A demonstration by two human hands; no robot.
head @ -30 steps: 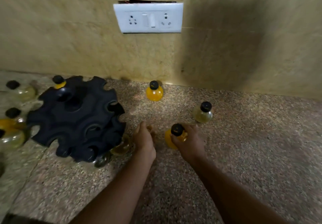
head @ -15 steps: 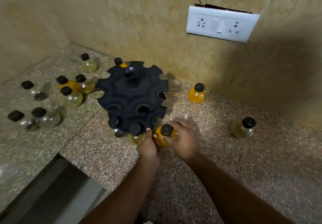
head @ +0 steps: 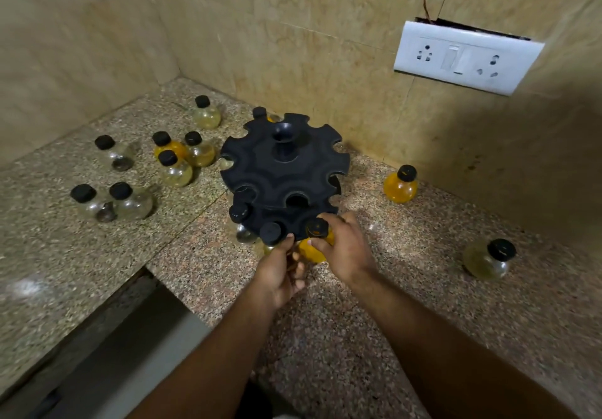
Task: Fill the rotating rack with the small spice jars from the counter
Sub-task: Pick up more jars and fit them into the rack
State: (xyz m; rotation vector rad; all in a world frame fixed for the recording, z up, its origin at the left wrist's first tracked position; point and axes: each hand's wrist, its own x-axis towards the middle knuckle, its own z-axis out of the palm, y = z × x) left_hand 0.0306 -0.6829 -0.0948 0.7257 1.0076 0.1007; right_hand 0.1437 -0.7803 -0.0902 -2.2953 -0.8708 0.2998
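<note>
Orange jar (head: 311, 249) was gripped by right hand (head: 345, 249) at near edge of black rack (head: 283, 171), lower tier. Left hand (head: 280, 272) was curled just beside it; grip unclear.

We see no readable text, brand, no. or sign anywhere: jar caps (head: 406, 173) are plain black, jars carry no labels, the black rack (head: 283, 164) is unmarked, and the white switch plate (head: 465, 57) shows no lettering.
</note>
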